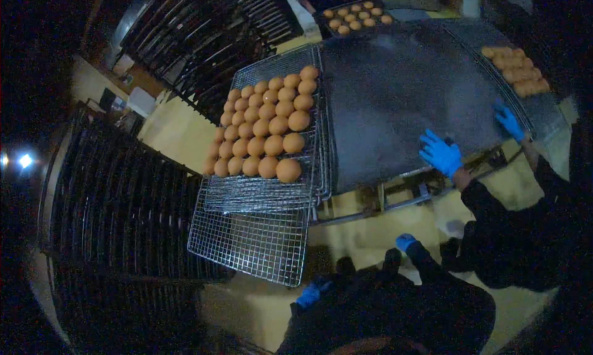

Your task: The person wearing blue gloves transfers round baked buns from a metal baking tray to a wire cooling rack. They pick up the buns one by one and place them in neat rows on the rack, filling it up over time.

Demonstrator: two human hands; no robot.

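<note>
My left hand (309, 295), in a blue glove, hangs just below the near corner of a wire mesh rack (266, 241). Its fingers are partly apart, and nothing shows in them. My right hand (406, 242), also blue-gloved, is low over the floor near my knees; its fingers are too foreshortened to read, and no held thing is visible. Ahead of my left hand, a stack of wire mesh racks (259, 195) bears rows of round brown, egg-like items (261, 127). The lowest rack juts out towards me.
Beside the stack lies a wide dark table surface (389, 109), under haze. A co-worker's blue-gloved hands (442, 155) are over its right end. More brown items sit on a far tray (354, 17) and a right-hand rack (518, 71). Dark slatted racks (125, 211) stand left.
</note>
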